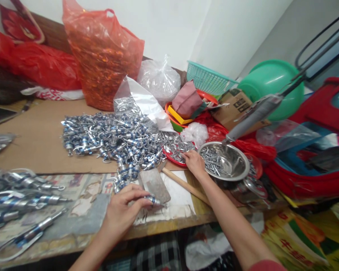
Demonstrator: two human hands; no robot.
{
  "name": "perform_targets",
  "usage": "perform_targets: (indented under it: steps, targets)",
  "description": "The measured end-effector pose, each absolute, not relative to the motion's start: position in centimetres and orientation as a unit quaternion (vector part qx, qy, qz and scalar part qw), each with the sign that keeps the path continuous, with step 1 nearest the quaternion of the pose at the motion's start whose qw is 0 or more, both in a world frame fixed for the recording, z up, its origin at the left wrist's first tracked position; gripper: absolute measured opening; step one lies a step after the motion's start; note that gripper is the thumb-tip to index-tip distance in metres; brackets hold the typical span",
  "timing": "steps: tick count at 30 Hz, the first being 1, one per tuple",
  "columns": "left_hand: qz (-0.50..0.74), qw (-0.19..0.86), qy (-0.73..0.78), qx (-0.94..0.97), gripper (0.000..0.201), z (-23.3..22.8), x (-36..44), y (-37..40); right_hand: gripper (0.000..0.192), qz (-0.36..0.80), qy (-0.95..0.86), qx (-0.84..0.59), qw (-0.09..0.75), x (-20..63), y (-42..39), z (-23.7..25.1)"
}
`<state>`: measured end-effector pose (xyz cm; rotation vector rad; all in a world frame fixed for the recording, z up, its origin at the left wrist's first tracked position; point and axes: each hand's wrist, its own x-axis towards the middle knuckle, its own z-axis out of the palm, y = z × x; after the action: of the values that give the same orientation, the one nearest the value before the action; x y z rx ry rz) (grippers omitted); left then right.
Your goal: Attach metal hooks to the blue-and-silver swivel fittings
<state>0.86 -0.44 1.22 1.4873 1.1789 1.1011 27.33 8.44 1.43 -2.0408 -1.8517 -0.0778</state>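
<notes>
My left hand pinches a small silver and blue metal fitting near the front edge of the wooden table. The fitting rests beside a grey metal block. My right hand reaches into a red plate of small silver parts, fingertips touching them. I cannot tell whether it holds one. A large heap of silver and blue fittings lies behind the block. A steel bowl with several silver screws stands right of my right hand.
A wooden handle lies next to the block. Assembled pieces lie at the left. An orange-filled red bag, clear bags, a teal basket, a green basin and red stools crowd the back and right.
</notes>
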Motion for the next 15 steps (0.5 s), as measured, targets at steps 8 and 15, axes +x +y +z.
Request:
perform_targets:
  steps: [8,15]
  targets:
    - [0.485,0.4,0.48,0.612,0.023,0.2,0.8,-0.6,0.012,0.178,-0.786,-0.476,0.351,18.5,0.7,3.8]
    - [0.499,0.36,0.431,0.66,0.015,0.6,0.4,-0.6,0.013,0.273,-0.755,-0.441,0.401,16.6,-1.7,3.4]
